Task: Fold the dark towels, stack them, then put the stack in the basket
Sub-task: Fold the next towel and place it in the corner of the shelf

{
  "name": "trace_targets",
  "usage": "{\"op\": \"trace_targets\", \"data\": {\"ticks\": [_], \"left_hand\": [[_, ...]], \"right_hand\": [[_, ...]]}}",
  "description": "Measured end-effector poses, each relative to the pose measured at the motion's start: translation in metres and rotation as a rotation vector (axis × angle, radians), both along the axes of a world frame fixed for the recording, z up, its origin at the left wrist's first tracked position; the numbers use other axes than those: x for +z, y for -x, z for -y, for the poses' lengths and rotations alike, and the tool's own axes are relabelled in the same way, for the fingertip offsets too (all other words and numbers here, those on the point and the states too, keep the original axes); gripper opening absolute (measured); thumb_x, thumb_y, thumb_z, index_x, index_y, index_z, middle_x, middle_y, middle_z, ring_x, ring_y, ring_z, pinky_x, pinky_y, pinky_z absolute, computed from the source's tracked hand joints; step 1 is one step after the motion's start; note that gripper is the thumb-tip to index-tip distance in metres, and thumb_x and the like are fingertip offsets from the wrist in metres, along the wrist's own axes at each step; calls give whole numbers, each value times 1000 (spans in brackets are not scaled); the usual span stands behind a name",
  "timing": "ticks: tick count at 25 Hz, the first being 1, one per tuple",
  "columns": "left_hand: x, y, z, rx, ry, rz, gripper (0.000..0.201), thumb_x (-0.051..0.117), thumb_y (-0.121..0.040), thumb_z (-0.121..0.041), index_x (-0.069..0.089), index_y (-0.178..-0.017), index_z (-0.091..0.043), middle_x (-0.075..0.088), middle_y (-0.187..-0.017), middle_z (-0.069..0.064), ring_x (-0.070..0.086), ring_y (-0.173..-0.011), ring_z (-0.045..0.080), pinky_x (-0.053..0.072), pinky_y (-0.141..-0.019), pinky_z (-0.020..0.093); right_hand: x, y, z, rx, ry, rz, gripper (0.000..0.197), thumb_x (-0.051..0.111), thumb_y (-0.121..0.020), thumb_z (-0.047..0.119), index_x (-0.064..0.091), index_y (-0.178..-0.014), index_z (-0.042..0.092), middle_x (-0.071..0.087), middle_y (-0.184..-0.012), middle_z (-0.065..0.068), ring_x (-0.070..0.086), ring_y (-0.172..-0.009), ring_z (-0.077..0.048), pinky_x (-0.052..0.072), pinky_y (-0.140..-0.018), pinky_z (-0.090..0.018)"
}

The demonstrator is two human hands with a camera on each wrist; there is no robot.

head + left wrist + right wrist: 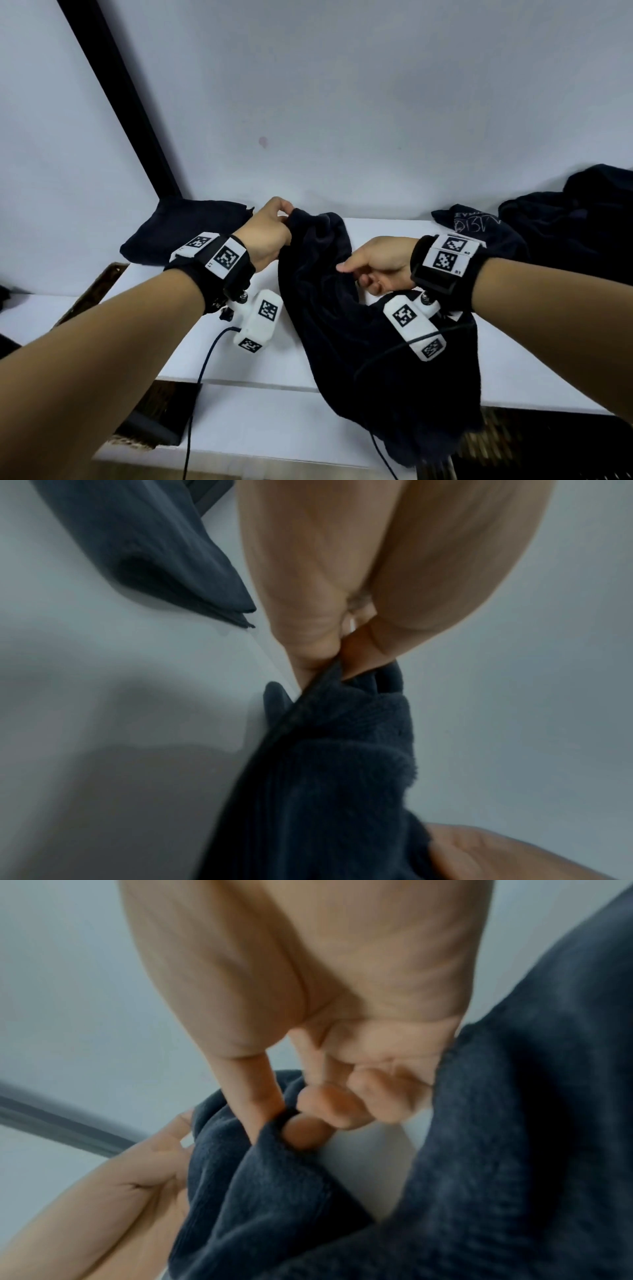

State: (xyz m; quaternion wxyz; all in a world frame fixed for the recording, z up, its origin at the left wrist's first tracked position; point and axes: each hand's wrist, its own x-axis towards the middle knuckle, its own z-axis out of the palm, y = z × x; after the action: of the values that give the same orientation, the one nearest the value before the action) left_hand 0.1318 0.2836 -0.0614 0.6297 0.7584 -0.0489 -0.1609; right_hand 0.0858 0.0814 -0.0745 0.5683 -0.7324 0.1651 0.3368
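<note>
Far left on the white surface (191, 346): folded dark towel (185, 233), lying flat w/ its corner pointing toward the left hand (270, 233), just beside it, not touching as far as the left wrist view shows; in that view the folded towel's layered corner (240, 615) sits just left of the thumb. Left hand pinches the top edge of the loose dark towel (359, 342) betw. thumb and forefinger, fingertips (315, 658) closed on the hem; that corner is lifted off the surface. Loose towel hangs rumpled from the pinch, runs down and right across the surface and droops over the near edge; part of it lies under the right wrist. Right hand (380, 267), just right of the left, pinches the same towel further along its edge: thumb over the fabric, forefinger tucked under a fold, other fingers (339, 1110) curled w/o fabric in them. Black wrist straps w/ white square marker tags on both arms; small print on the tags too small to read. Far right, behind the right wrist: dark cloth with pale printing (476, 226), letters upside down and not legible; beyond it a heap of more dark towels (575, 222), unfolded, near the wall.
</note>
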Motion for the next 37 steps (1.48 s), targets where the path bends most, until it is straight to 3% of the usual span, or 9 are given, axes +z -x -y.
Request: {"op": "trace_targets", "data": {"ticks": [7, 13, 17, 19, 23, 26, 29, 34, 37], "left_hand": [[-20, -7, -24, -420, -998, 551, 60, 44, -80, 6, 55, -132, -22, 51, -129, 4, 50, -120, 24, 42, -101, 33], [-28, -17, -23, -428, -1234, 519, 51, 48, -83, -6, 46, -133, -15, 44, -131, 4, 56, -110, 28, 50, -91, 39], [-30, -22, -28, -435, -1285, 485, 55, 48, -83, -9, 40, -137, -19, 43, -132, 3, 59, -107, 30, 52, -90, 42], [-29, -24, -26, -447, -1302, 470, 60, 49, -85, -10, 35, -141, -23, 42, -133, 3, 60, -106, 32, 52, -89, 41], [-24, -31, -21, -484, -1318, 446, 58, 52, -84, -12, 40, -139, -22, 45, -128, 5, 57, -112, 30, 49, -94, 41], [-20, -35, -17, -437, -1266, 490, 48, 51, -81, -9, 52, -129, -19, 50, -124, 5, 56, -114, 29, 48, -95, 38], [-15, -38, -11, -320, -990, 492, 44, 46, -81, -1, 64, -118, -16, 62, -119, 4, 57, -115, 26, 45, -93, 28], [-8, -42, -8, -32, -743, 522, 26, 50, -90, -7, 70, -104, -17, 68, -112, 3, 61, -103, 22, 43, -88, 24], [-6, -47, -13, 17, -590, 410, 39, 42, -80, 4, 69, -80, -24, 71, -96, 3, 65, -90, 27, 50, -75, 28]], "right_hand": [[11, -16, 36, -365, -163, 62, 21, 48, -96, 23, 62, -101, 8, 69, -80, -11, 66, -65, -24, 58, -63, -34], [29, -5, 90, 176, 152, -163, 71, 93, -53, 29, 69, -114, 2, 67, -119, -21, 62, -110, -36, 42, -104, -55], [34, -6, 104, -270, -180, 101, 5, 64, -79, 8, 66, -78, 12, 64, -88, -10, 67, -72, -28, 55, -82, -46], [24, -7, 109, -438, -207, 98, 10, 64, -82, 11, 57, -86, 16, 59, -87, -6, 65, -64, -26, 56, -74, -43], [5, -6, 97, -256, 125, -49, 41, 72, -83, 11, 60, -120, -2, 73, -88, -15, 72, -68, -24, 61, -74, -41], [8, -7, 79, -150, 159, -151, 40, 80, -76, 31, 68, -103, 4, 72, -82, -8, 67, -67, -19, 59, -72, -29], [11, -10, 72, -204, 89, -172, 50, 53, -90, 58, 68, -82, 11, 70, -77, -6, 65, -67, -22, 49, -85, -34], [5, -21, 70, -508, -231, 57, 16, 44, -102, 23, 50, -99, 9, 71, -82, -16, 71, -62, -26, 59, -57, -37], [0, -22, 77, -394, -112, 23, 21, 47, -100, 21, 60, -95, 6, 70, -70, -7, 63, -68, -20, 52, -70, -35]]}}
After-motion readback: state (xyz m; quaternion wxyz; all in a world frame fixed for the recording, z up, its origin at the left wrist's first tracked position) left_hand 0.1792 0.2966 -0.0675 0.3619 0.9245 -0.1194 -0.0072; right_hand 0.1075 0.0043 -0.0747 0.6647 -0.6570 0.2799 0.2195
